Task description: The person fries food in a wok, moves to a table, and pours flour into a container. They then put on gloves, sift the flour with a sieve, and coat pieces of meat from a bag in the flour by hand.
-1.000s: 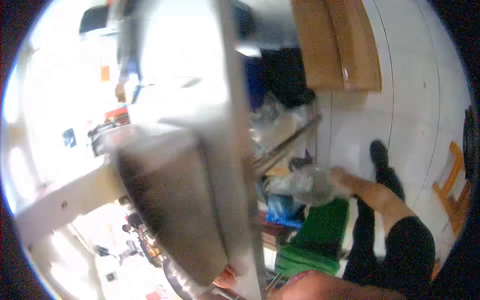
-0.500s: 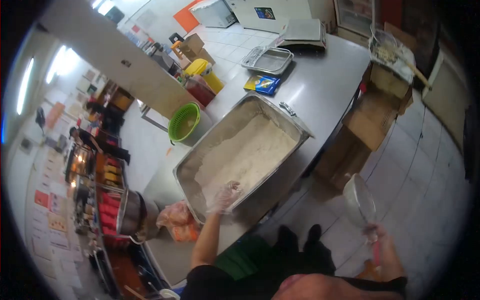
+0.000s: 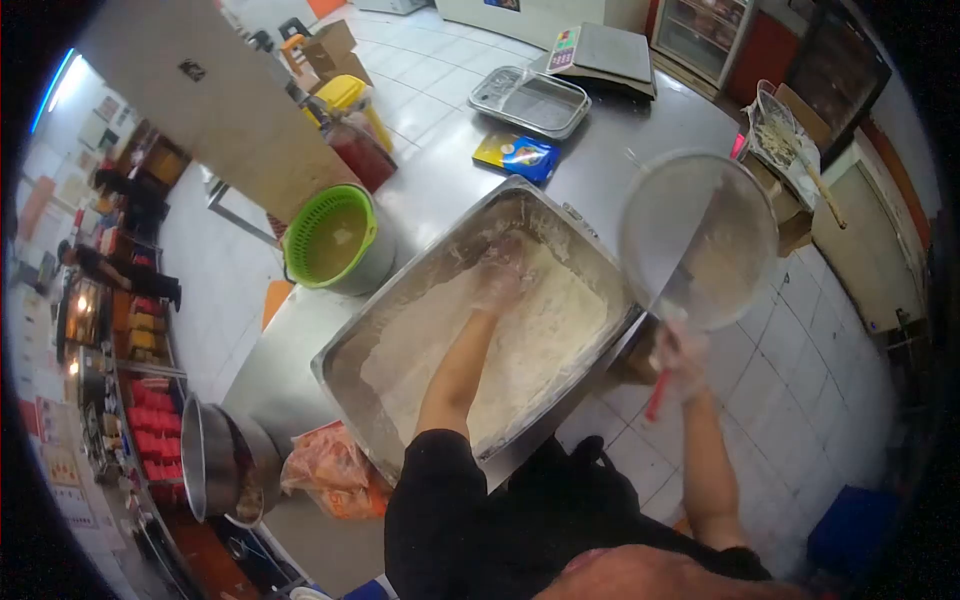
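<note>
A big rectangular metal tub (image 3: 340, 372) holds a layer of pale, flour-like powder (image 3: 545, 320). My left hand (image 3: 503, 280), in a clear plastic glove, reaches down into the powder near the tub's far end; its fingers are blurred and dusted over. My right hand (image 3: 683, 360), gloved too, is closed around the red handle (image 3: 657, 396) of a large round sieve (image 3: 715, 240). The sieve's mesh is held up beside the tub's right corner, overlapping the table edge in this view.
A green basket (image 3: 330, 235) sits in a bucket left of the tub. Behind are a blue-yellow packet (image 3: 515, 157), a metal tray (image 3: 530, 103) and a scale (image 3: 600, 52). An orange-pink bag (image 3: 335, 470) and a steel pot (image 3: 215, 465) stand near left. A person (image 3: 120, 272) is at the far counter.
My left hand has moved from the tub's near end to its far end. My right hand has lifted the sieve from low at my side to beside the tub.
</note>
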The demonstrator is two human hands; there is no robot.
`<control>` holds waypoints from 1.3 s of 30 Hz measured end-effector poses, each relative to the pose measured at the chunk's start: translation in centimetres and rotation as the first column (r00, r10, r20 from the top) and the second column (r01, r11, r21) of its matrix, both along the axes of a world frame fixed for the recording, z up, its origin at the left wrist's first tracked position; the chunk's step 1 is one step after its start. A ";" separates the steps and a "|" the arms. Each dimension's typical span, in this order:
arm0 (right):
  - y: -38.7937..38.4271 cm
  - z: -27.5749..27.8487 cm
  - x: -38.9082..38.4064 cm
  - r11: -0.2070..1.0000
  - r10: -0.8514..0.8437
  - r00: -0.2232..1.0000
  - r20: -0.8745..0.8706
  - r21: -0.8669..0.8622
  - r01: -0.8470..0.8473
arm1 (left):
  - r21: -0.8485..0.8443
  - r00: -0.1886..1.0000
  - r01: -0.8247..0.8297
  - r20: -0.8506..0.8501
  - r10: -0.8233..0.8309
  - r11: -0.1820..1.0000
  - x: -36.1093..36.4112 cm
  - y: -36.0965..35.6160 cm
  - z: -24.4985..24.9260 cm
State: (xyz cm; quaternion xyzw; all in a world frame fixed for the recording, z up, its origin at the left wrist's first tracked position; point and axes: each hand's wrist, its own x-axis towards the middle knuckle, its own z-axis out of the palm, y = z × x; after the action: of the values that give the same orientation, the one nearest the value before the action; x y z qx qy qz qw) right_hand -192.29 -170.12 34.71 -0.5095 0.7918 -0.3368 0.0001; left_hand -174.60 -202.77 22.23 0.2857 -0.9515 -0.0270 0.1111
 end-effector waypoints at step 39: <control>-12.2 1.8 3.6 0.916 -0.055 0.590 0.805 -0.194 0.350 | 0.228 0.884 0.455 -0.002 -0.467 0.861 12.7 11.8 7.1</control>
State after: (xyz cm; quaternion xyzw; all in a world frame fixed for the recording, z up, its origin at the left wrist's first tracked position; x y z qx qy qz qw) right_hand -188.67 -182.32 36.47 -0.2074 0.6954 -0.6514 0.2217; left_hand -161.87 -190.94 29.33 0.0613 -0.9856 -0.1514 0.0435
